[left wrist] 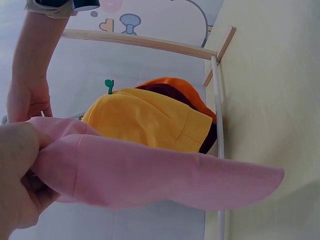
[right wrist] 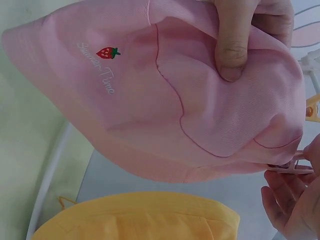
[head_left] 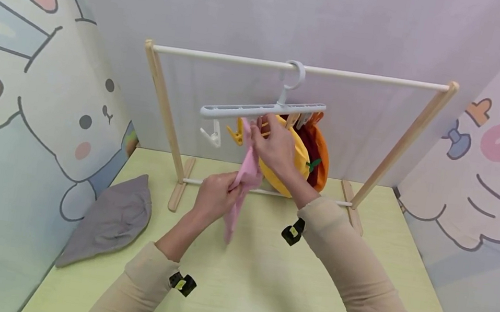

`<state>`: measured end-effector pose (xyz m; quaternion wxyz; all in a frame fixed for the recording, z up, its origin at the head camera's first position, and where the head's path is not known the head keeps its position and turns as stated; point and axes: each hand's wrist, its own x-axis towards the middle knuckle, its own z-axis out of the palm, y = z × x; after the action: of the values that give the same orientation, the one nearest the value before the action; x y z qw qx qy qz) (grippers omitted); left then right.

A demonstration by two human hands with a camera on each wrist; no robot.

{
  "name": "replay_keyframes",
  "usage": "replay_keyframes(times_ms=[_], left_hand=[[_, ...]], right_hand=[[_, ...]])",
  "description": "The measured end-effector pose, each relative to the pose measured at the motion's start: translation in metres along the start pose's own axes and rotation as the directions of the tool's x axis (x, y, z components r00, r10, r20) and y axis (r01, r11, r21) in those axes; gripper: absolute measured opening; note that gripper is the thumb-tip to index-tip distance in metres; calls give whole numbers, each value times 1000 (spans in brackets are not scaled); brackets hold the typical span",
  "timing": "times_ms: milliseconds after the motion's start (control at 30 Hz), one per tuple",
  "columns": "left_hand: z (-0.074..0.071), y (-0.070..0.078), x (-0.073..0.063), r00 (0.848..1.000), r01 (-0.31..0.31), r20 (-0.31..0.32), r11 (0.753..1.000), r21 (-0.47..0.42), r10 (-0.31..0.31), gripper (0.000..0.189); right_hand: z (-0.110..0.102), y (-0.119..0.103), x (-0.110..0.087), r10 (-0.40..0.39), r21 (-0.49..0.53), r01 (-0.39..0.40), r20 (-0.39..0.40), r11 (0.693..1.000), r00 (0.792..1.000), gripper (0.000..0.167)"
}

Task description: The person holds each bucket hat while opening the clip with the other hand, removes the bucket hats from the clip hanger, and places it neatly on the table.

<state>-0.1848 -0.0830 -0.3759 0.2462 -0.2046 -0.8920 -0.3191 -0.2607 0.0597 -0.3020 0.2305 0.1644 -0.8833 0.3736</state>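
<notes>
A pink bucket hat (head_left: 250, 172) with a small strawberry print (right wrist: 108, 52) hangs below the grey clip hanger (head_left: 263, 110). My left hand (head_left: 216, 194) grips its crown, thumb pressed on the fabric in the right wrist view. Up at the hanger, my right hand (head_left: 275, 146) pinches a pale pink clip (right wrist: 290, 167) at the edge of the hat. A yellow hat (left wrist: 145, 117) with a green sprout hangs just beyond, and an orange and dark red hat (head_left: 322, 157) hangs behind that one.
The hanger hooks over the white rod (head_left: 215, 56) of a wooden-legged rack. A white clip (head_left: 212, 134) and a yellow clip (head_left: 236, 133) dangle at its left end. A grey hat (head_left: 113, 220) lies on the table (head_left: 232, 291) at the left. Printed panels surround the table.
</notes>
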Motion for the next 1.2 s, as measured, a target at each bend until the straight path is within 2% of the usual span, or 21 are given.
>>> replay_keyframes(times_ms=[200, 367, 533, 1000, 1200], left_hand=[[1, 1, -4, 999, 1, 34, 1000, 9, -1, 22], [2, -2, -8, 996, 43, 72, 999, 27, -45, 28], [0, -10, -11, 989, 78, 124, 995, 55, -84, 18], [-23, -32, -19, 975, 103, 179, 982, 159, -131, 6], [-33, -41, -22, 969, 91, 204, 967, 237, -141, 8]], right_hand=[[-1, 1, -2, -6, 19, 7, -28, 1000, 1000, 15], [-1, 2, -1, -28, 4, 28, -38, 1000, 999, 16], [-1, 1, 0, -44, -23, 43, -34, 999, 998, 18], [1, 1, 1, -57, -35, 58, 9, 998, 998, 22], [1, 1, 1, -48, -18, 49, 29, 999, 998, 22]])
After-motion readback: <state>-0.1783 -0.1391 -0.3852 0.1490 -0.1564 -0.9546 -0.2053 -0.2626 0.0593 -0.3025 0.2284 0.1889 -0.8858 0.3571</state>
